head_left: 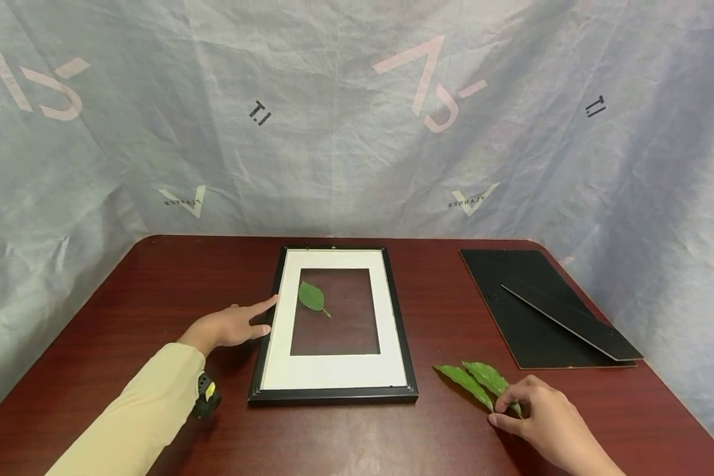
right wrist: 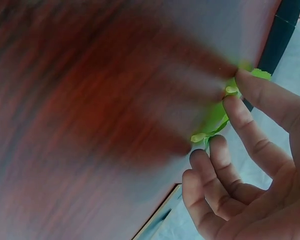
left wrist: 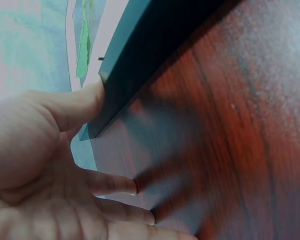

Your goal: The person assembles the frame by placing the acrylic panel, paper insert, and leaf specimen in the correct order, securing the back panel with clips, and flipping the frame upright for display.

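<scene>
A black picture frame [head_left: 333, 396] with a white mat [head_left: 333, 371] lies on the table. Inside the mat's window, toward the upper left, is a green leaf [head_left: 312, 296] with its stem pointing down and right. My left hand [head_left: 229, 327] touches the frame's left side, its fingers extended; in the left wrist view the thumb [left wrist: 85, 105] rests against the black edge. To the right of the frame, two longer leaves [head_left: 465, 385] lie side by side. My right hand [head_left: 541, 410] pinches the stem of the nearer one between thumb and index finger, its other fingers by the second leaf [head_left: 486, 377].
On the right of the reddish-brown table [head_left: 172, 284] lies a black backing board [head_left: 494, 284] with its stand flap [head_left: 571, 320] tilted up. A grey printed cloth [head_left: 333, 132] hangs behind and at the sides. A small black device [head_left: 207, 396] sits on the left wrist.
</scene>
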`<state>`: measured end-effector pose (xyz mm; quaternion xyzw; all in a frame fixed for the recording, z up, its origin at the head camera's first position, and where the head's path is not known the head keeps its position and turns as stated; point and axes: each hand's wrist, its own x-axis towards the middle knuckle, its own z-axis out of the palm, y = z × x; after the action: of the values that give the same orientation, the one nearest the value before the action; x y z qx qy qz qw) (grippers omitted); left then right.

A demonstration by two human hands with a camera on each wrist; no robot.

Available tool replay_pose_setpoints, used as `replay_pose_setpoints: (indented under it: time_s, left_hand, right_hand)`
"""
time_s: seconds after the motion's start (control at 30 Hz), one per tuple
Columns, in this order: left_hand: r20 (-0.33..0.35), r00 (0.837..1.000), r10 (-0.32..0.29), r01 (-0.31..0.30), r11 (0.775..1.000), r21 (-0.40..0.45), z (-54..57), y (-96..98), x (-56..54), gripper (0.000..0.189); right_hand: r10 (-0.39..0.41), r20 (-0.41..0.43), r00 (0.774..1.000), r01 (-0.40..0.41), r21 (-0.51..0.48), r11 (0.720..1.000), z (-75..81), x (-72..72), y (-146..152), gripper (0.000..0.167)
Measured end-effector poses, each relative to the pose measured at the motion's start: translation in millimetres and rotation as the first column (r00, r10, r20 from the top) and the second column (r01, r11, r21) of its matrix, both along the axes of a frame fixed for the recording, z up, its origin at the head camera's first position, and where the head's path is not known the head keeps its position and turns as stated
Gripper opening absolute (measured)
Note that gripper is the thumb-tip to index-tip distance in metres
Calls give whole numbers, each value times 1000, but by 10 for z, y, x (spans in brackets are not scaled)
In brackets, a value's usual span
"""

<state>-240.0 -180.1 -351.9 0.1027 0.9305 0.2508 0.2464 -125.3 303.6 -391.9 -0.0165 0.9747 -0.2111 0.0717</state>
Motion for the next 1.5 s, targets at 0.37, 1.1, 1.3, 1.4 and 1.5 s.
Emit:
replay_pose_setpoints:
  time_s: [0.37, 1.1, 1.3, 1.4, 1.5]
  left_hand:
    - [-7, 1000, 0, 0, 1000, -16, 6, -5, -3, 70]
    - [-15, 1000, 4, -5, 1000, -25, 28, 13, 12, 70]
    - [-13, 1000, 8, -8, 1000, -21, 17, 11, 5, 69]
    - [-27, 1000, 5, -6, 1000, -30, 18, 16, 3, 69]
    - [-37, 999, -1, 0, 999, -41, 19, 22, -6, 69]
  right_hand:
    - [39, -41, 998, -37, 32, 999, 6, -23, -33, 16]
    - [78, -192, 978, -78, 6, 997, 98, -48, -67, 17]
    - [64, -213, 975, -69, -18, 997, 144, -87, -125, 15]
    - [61, -241, 969, -69, -26, 997, 167, -106, -159, 16]
    - [61, -275, 959, -70, -23, 997, 185, -134, -188, 18]
